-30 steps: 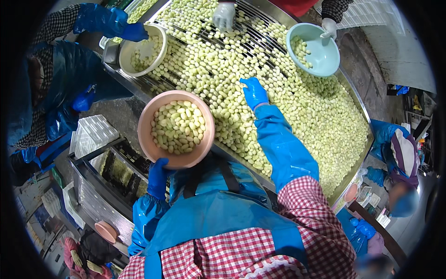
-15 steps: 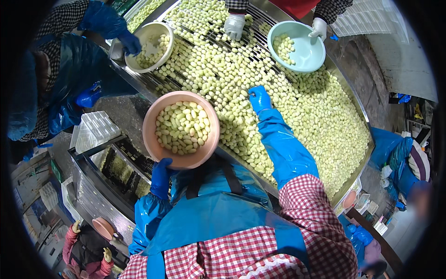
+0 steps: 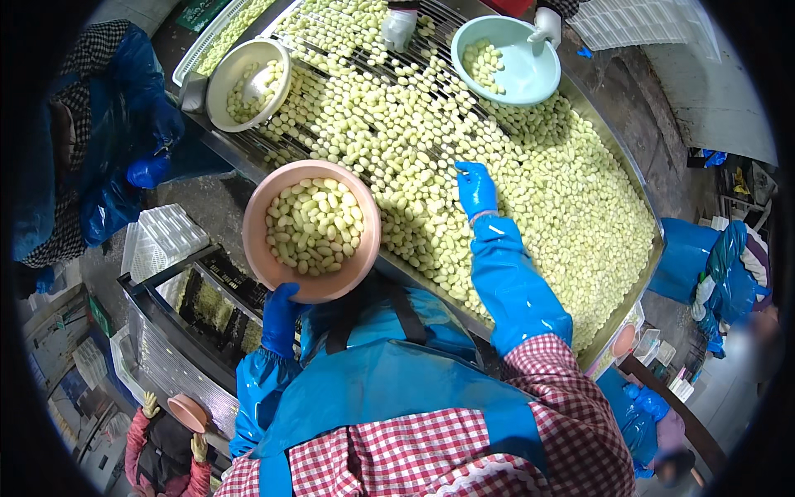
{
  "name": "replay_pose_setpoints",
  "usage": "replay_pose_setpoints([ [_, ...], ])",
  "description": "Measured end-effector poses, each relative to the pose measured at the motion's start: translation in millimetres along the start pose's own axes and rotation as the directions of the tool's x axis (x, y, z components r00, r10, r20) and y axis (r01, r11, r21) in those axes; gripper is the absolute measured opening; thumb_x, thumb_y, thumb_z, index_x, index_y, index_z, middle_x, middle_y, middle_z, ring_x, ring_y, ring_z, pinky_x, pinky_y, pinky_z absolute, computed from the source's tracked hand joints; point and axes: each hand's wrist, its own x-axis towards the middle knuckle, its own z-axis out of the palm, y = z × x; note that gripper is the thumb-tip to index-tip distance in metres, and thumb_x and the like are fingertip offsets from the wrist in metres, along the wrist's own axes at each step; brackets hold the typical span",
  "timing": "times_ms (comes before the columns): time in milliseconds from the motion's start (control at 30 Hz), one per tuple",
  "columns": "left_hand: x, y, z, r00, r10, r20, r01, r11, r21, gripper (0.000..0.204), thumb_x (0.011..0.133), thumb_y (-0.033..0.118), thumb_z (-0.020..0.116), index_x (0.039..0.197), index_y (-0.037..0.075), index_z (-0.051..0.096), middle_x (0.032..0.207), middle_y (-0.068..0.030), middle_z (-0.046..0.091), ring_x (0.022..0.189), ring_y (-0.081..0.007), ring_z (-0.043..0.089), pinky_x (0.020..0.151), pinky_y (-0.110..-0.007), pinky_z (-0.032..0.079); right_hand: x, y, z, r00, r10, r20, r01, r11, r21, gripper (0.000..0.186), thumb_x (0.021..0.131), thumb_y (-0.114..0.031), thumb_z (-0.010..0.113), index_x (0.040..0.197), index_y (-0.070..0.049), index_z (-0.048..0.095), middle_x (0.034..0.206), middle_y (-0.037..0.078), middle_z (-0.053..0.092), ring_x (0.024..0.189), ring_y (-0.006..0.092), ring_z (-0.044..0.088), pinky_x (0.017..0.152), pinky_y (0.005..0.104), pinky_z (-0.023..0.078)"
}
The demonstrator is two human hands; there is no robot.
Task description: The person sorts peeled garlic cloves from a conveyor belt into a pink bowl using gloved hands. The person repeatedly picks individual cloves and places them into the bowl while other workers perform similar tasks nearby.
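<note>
My left hand (image 3: 282, 319), in a dark blue glove, grips the near rim of a pink bowl (image 3: 251, 217). Pale green oval pieces (image 3: 313, 224) fill much of that bowl, which I hold at the table's near edge. Over the wide spread of similar oval pieces (image 3: 563, 224), my right hand (image 3: 476, 190) in a lighter blue glove has its fingers curled inward. Whatever may lie between those fingertips is hidden.
A metal sorting table (image 3: 633, 178) with dark slats bears the pieces. Across it, a co-worker's white-gloved hand (image 3: 546, 26) touches a light-blue bowl (image 3: 530, 70). A cream bowl (image 3: 217, 95) stands far left, near another worker (image 3: 124, 124). White crates (image 3: 161, 240) are stacked at left.
My right hand has shifted slightly right and nearer, fingers still curled. The left worker's hand has left the cream bowl. The whole view has shifted a little.
</note>
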Motion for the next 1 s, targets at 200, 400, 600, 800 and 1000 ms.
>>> replay_pose_setpoints([
  [200, -7.1, 5.1, -3.9, 1.000, -0.014, 0.013, 0.014, 1.000, 0.014, 0.049, 0.080, 0.020, 0.059, 0.121, -0.006, 0.050, 0.110, -0.0169, 0.059, 0.096, -0.0296, 0.063, 0.082, -0.041, 0.054, 10.7, 14.1, 26.3, 0.951, -0.193, 0.242, 0.246, 0.946, -0.211, 0.025, 0.086, -0.014, 0.057, 0.110, -0.018, 0.065, 0.120, 0.012, 0.058, 0.109, 0.0315, 0.056, 0.094, 0.0377, 0.046],
  [400, -3.7, 3.9, -3.8, 0.998, -0.008, 0.060, 0.007, 1.000, 0.009, 0.058, 0.081, 0.021, 0.058, 0.129, -0.007, 0.042, 0.116, -0.0197, 0.056, 0.101, -0.0327, 0.061, 0.084, -0.044, 0.054, 30.7, 28.5, 40.7, 0.953, -0.085, 0.291, 0.184, 0.925, -0.331, 0.030, 0.082, -0.008, 0.056, 0.110, -0.017, 0.064, 0.123, 0.013, 0.056, 0.107, 0.0331, 0.056, 0.092, 0.0404, 0.046],
  [600, -1.8, 2.7, -7.5, 0.999, 0.001, 0.042, -0.001, 1.000, 0.006, 0.055, 0.080, 0.021, 0.059, 0.125, -0.008, 0.045, 0.112, -0.0204, 0.058, 0.097, -0.0320, 0.063, 0.080, -0.042, 0.055, 34.1, 18.5, 36.2, 0.901, -0.171, 0.399, 0.380, 0.754, -0.536, 0.029, 0.081, -0.010, 0.054, 0.107, -0.018, 0.064, 0.112, 0.012, 0.061, 0.095, 0.0350, 0.060, 0.082, 0.0424, 0.049],
  [800, -0.3, 0.9, -9.0, 1.000, 0.015, 0.025, -0.016, 0.998, 0.058, 0.050, 0.081, 0.022, 0.058, 0.120, -0.009, 0.050, 0.104, -0.0190, 0.062, 0.091, -0.0307, 0.065, 0.077, -0.040, 0.056, 40.6, 29.8, 8.7, 0.993, -0.061, 0.100, 0.070, 0.994, -0.086, 0.019, 0.081, -0.012, 0.060, 0.098, -0.010, 0.067, 0.089, 0.011, 0.066, 0.076, 0.0244, 0.064, 0.070, 0.0343, 0.051],
  [1000, -7.1, 2.0, -5.8, 0.999, 0.012, 0.046, -0.013, 1.000, 0.020, 0.050, 0.082, 0.023, 0.056, 0.122, -0.008, 0.048, 0.108, -0.0193, 0.061, 0.092, -0.0305, 0.064, 0.077, -0.040, 0.056, -18.9, 19.9, 23.3, 0.911, -0.118, 0.396, 0.252, 0.918, -0.306, 0.019, 0.083, -0.012, 0.056, 0.100, -0.015, 0.064, 0.097, 0.014, 0.062, 0.085, 0.0339, 0.061, 0.072, 0.0421, 0.050],
])
